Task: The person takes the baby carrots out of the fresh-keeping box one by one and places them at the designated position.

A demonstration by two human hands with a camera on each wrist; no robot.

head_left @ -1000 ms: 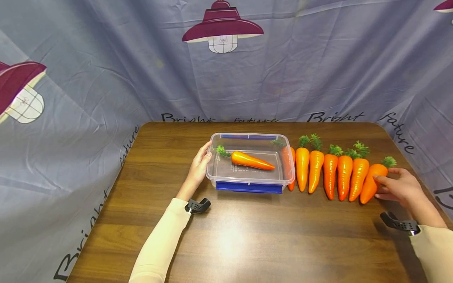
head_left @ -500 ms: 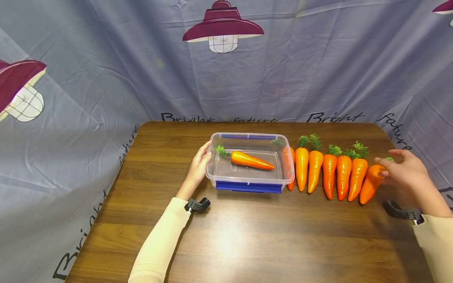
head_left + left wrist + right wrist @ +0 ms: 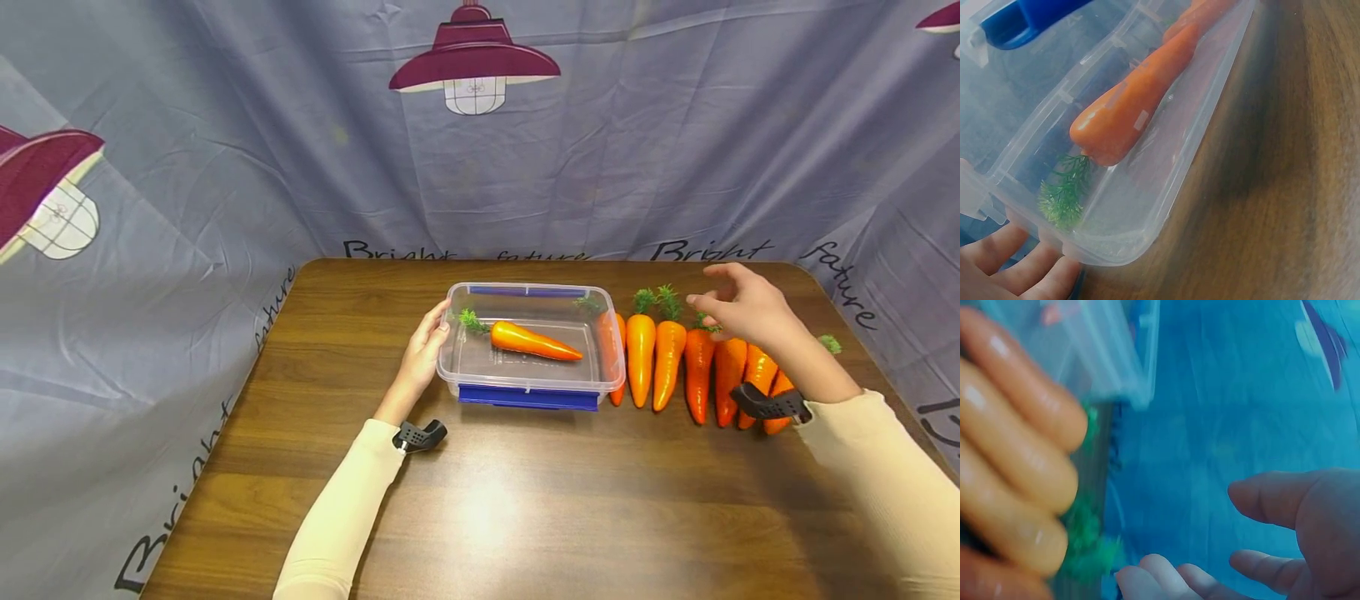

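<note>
A clear plastic container (image 3: 528,384) with blue latches stands on the table, uncovered. Inside it lies one orange carrot (image 3: 534,342) with a green leafy top. Against the container's left end rests my left hand (image 3: 423,346), its fingertips touching the outside wall; the fingers (image 3: 1029,269) show below that end in the left wrist view. To the right, several carrots (image 3: 669,367) lie side by side in a row, tops pointing away. My right hand (image 3: 746,308) hovers over the tops of that row, fingers apart, holding nothing. My right forearm hides part of the rightmost carrots.
The wooden table (image 3: 480,517) ends at the back near a grey-blue curtain (image 3: 585,183) printed with lamps. Its right edge slants beyond the last carrot's green top. The first carrot (image 3: 617,358) of the row stands close against the container's right wall.
My right hand has let go of the rightmost carrot, risen and moved left over the row. That carrot now lies near the others. My left hand and the container have stayed put.
</note>
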